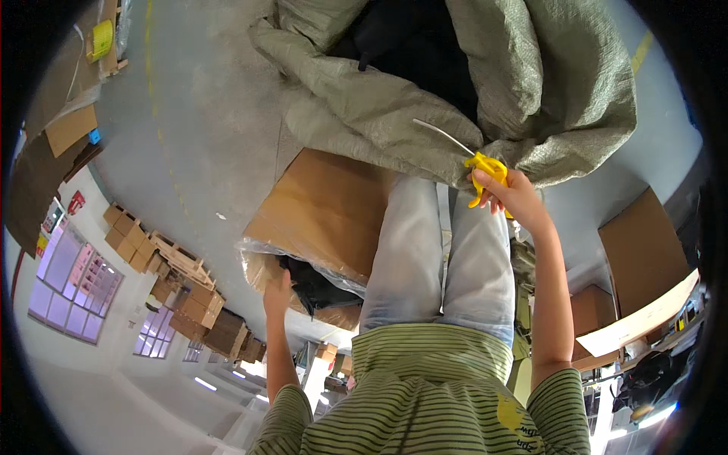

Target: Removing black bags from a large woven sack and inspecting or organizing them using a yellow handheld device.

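My right hand (509, 199) is closed around the yellow handle of a tool (489, 176). A long, thin, pale rod sticks out from the handle toward the upper left, over a big grey-green woven sack (379, 102). The sack's mouth is rolled open, and black contents (413, 42) show inside. At the left, my left hand (277, 291) is by the open side of a cardboard box (322, 205). It is somewhat blurred and its fingers are mostly hidden. Black material (322, 287) and clear plastic film (322, 265) show in the box's opening, next to this hand.
Open cardboard boxes (641, 254) stand at the right. Farther left are stacked cartons (201, 307) and a wooden pallet (180, 258), near windows (76, 280). More cardboard (72, 129) lies at the upper left, beyond a yellow line on the grey floor (212, 98).
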A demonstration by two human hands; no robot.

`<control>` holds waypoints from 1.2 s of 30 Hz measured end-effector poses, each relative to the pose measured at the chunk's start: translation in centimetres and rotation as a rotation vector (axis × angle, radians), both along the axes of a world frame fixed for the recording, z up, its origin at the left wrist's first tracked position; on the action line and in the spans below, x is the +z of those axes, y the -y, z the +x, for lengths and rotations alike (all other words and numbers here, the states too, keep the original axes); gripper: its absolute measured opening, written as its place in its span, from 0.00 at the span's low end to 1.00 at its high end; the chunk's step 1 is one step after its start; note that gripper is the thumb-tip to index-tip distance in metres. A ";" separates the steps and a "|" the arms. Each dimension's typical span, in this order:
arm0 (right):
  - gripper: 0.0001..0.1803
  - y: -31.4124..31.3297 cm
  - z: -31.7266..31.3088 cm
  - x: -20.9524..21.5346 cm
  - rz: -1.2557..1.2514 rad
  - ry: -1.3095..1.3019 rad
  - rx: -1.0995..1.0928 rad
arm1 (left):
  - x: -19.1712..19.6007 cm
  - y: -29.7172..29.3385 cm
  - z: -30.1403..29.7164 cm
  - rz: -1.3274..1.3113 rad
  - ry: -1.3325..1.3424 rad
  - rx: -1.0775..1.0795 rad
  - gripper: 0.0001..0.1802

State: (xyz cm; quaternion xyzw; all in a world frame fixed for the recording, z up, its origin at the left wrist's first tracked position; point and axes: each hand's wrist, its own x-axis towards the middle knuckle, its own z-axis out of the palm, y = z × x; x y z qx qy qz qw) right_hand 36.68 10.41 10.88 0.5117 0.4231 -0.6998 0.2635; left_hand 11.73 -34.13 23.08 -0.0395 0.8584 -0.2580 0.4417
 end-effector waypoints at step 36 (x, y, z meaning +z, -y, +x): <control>0.23 0.3 -1.7 -0.4 0.059 0.103 -0.578 | -32.6 -41.5 -12.1 1.000 0.342 0.054 0.38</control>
